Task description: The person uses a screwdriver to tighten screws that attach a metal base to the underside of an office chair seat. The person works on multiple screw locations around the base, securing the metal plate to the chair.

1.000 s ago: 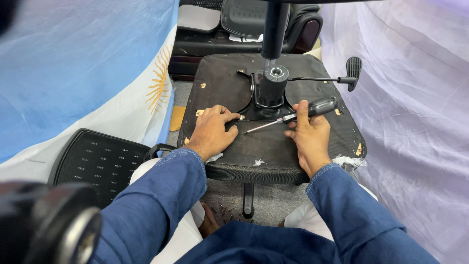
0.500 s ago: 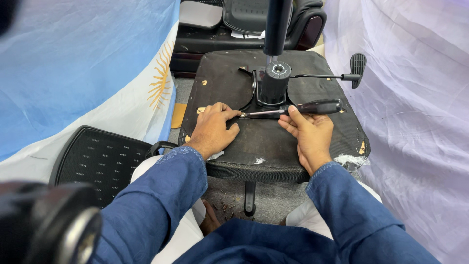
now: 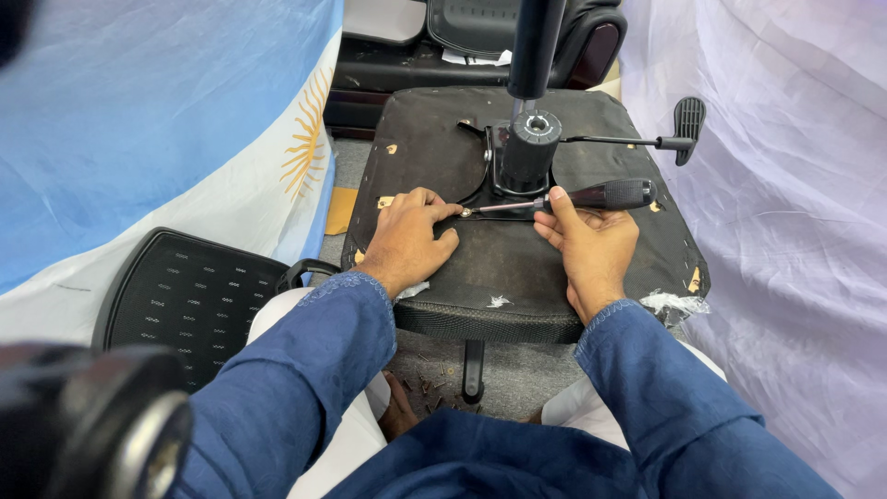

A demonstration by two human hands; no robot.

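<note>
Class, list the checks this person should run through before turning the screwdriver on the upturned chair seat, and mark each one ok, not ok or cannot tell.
1. Right hand holds the screwdriver by its black handle: ok.
2. Tip set by the left hand fingertips at the mechanism plate edge: ok.
3. Tip seated in a screw head: cannot tell, too small.
4. Left hand pressing on the upturned seat: ok.
5. Lever away from both hands: ok.
6. Loose screws on the floor gathered up: not ok.

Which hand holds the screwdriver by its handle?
The right hand cradles the screwdriver handle; the left hand only steadies its tip.
</note>
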